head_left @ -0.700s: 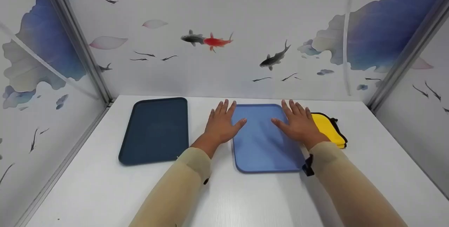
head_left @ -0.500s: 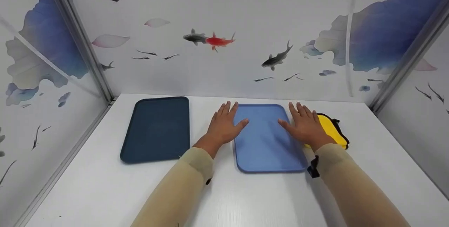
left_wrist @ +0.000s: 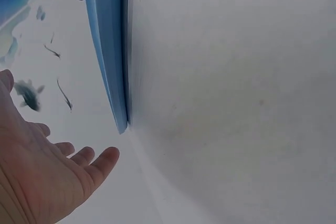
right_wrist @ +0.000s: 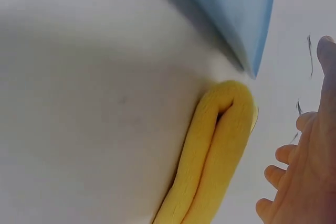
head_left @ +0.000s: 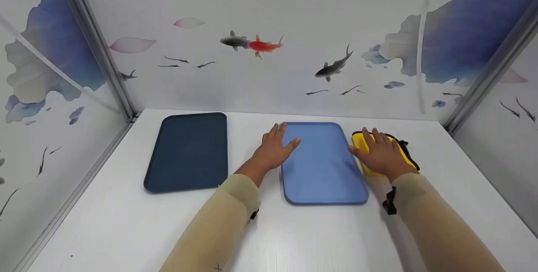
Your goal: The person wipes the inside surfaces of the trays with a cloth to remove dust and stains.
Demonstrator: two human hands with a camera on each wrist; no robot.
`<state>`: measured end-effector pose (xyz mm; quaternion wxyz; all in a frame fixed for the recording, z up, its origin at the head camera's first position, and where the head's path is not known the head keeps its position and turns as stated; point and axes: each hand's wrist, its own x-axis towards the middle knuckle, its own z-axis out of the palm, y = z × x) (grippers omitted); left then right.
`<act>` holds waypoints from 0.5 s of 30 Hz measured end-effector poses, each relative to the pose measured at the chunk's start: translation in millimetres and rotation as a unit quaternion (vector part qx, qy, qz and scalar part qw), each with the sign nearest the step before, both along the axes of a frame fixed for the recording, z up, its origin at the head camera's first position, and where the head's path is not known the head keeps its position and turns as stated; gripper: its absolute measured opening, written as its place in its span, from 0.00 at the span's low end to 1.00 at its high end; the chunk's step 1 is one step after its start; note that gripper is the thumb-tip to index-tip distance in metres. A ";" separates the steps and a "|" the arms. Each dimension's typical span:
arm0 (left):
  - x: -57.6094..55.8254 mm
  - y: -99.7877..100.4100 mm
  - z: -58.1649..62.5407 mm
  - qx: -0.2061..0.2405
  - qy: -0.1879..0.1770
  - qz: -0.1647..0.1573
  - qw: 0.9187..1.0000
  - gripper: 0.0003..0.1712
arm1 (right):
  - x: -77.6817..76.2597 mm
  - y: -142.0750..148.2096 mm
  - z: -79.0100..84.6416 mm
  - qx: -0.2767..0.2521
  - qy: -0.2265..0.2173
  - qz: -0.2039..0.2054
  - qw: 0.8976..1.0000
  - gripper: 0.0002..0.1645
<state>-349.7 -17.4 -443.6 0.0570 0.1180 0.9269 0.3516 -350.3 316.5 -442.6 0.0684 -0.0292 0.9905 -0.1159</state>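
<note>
A light blue tray (head_left: 321, 171) lies flat on the white table. Over its far left edge hovers my left hand (head_left: 273, 150), fingers extended and thumb spread toward the tray; the left wrist view shows the palm (left_wrist: 42, 177) with a gap to the tray's side. My right hand (head_left: 382, 154) is above the folded yellow cloth (head_left: 358, 138) with black edging, just right of the tray, and hides much of it in the head view. Seen from the right wrist, the cloth's thick fold (right_wrist: 215, 156) lies apart from the straightened fingers. Both hands hold nothing.
A dark navy tray (head_left: 189, 154) lies at the left of the table (head_left: 319, 238). White panels printed with fish and lotus leaves (head_left: 466, 36) enclose the back and both sides, with metal posts (head_left: 94, 45) at the corners.
My right hand has moved right, from over the blue tray's right edge to over the yellow cloth. My left hand stays by the tray's left edge. The head view has shifted slightly.
</note>
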 end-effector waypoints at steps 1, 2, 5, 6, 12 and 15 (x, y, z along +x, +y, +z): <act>-0.2 0.8 -0.6 0.005 -0.004 0.000 1.000 0.49 | 0.7 2.6 -0.5 0.004 -0.006 -0.001 1.000 0.67; -0.4 1.7 -1.0 0.009 -0.009 0.001 1.000 0.50 | 1.2 4.8 -1.1 0.008 -0.011 -0.002 1.000 0.67; -0.7 4.2 -2.6 0.023 -0.024 0.010 0.999 0.50 | 3.7 8.7 -2.4 0.012 -0.022 -0.009 1.000 0.67; -0.7 4.9 -3.1 0.028 -0.028 0.013 0.999 0.50 | 4.4 9.9 -2.6 0.011 -0.027 -0.013 0.999 0.68; -2.2 10.0 -6.7 0.051 -0.045 0.035 0.997 0.50 | 7.1 18.0 -2.4 0.005 -0.053 -0.036 0.998 0.71; -2.6 9.9 -6.3 0.066 -0.056 0.047 0.995 0.50 | 7.5 23.3 -2.0 -0.005 -0.055 -0.049 0.997 0.72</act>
